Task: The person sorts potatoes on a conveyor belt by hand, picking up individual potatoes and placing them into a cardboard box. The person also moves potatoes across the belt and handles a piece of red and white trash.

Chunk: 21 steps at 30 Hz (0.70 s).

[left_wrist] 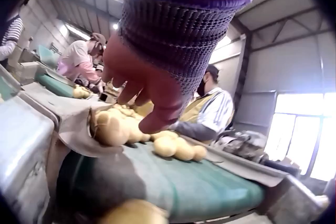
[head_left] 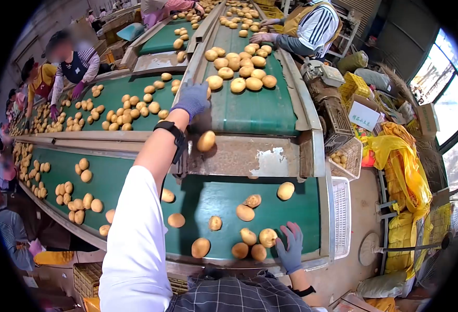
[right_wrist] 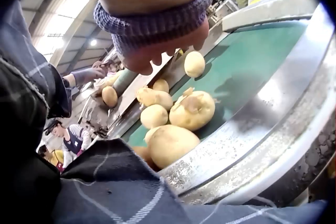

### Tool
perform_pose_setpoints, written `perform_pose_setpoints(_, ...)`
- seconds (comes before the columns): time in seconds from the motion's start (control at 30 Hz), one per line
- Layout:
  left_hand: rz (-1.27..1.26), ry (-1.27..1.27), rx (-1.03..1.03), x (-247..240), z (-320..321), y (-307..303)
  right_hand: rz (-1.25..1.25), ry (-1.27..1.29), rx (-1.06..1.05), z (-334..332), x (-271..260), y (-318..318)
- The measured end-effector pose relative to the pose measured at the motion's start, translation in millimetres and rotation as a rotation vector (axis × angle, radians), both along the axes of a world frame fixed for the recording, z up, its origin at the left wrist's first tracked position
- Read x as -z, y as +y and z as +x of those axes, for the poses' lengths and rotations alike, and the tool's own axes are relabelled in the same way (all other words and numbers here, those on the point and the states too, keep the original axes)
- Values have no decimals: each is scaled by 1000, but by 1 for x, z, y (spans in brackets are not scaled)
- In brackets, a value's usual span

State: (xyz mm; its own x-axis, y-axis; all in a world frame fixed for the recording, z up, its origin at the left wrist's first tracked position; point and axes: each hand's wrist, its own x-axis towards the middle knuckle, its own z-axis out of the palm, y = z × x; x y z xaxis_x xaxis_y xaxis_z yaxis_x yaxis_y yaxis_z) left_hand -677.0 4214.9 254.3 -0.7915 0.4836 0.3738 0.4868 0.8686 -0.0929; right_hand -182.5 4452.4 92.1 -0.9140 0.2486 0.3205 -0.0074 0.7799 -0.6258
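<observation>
My gloved left hand (head_left: 192, 100) reaches over the left side of the upper green belt (head_left: 247, 117). In the left wrist view its fingers (left_wrist: 144, 92) hang loosely above a cluster of potatoes (left_wrist: 113, 127). A single potato (head_left: 206, 141) is in front of the belt's end plate, just below that hand. Low at the front right, my gloved right hand (head_left: 290, 247) has its fingers spread over the lower belt (head_left: 307, 208). Its fingertips are right beside a potato with peeling skin (head_left: 268, 237). Several more potatoes (right_wrist: 173, 145) lie close to it in the right wrist view.
A worker in a striped sleeve (head_left: 312, 26) stands at the upper belt's right side. Other workers (head_left: 78, 65) line the left belt, which carries many potatoes. Metal rails (head_left: 304, 93) edge the belts. A white crate (head_left: 341, 218) and yellow sacks (head_left: 403, 182) are at the right.
</observation>
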Motion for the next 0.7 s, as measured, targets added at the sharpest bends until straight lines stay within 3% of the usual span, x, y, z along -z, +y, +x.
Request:
perform_pose_setpoints(0.07,-126,-83,-91,21,-29,7,-48,7,78,7,2,5)
perform_pose_setpoints(0.1,-112,52,-119,30,-31,10,-74,-18,120,13,1,7)
perform_pose_setpoints(0.2,-173,-41,-105,27,-47,9,-110,-57,173,21,1,13)
perform_pose_setpoints(0.27,-54,-78,59,34,-46,4,-156,-59,164,21,0,17)
perform_pose_setpoints(0.37,250,-272,435,4,65,3,-278,-101,33,7,-6,20)
perform_pose_setpoints(0.47,231,-670,774,32,207,14,-1096,-141,-155,-39,-43,-17)
perform_pose_setpoints(0.5,228,-755,801,51,254,16,-1236,-171,-273,-55,-49,-30)
perform_pose_setpoints(0.53,192,-770,979,71,284,17,-1373,-200,-395,-66,-53,-38)
perform_pose_setpoints(0.57,357,-861,929,81,317,18,-1238,-306,-501,-72,-39,-36)
perform_pose_setpoints(0.6,510,-1033,702,96,335,16,-1192,-354,-496,-71,-33,-36)
perform_pose_setpoints(0.67,661,-1098,546,109,358,11,-1090,-440,-501,-73,-28,-35)
perform_pose_setpoints(0.7,700,-1079,472,111,366,12,-1154,-450,-442,-70,-37,-42)
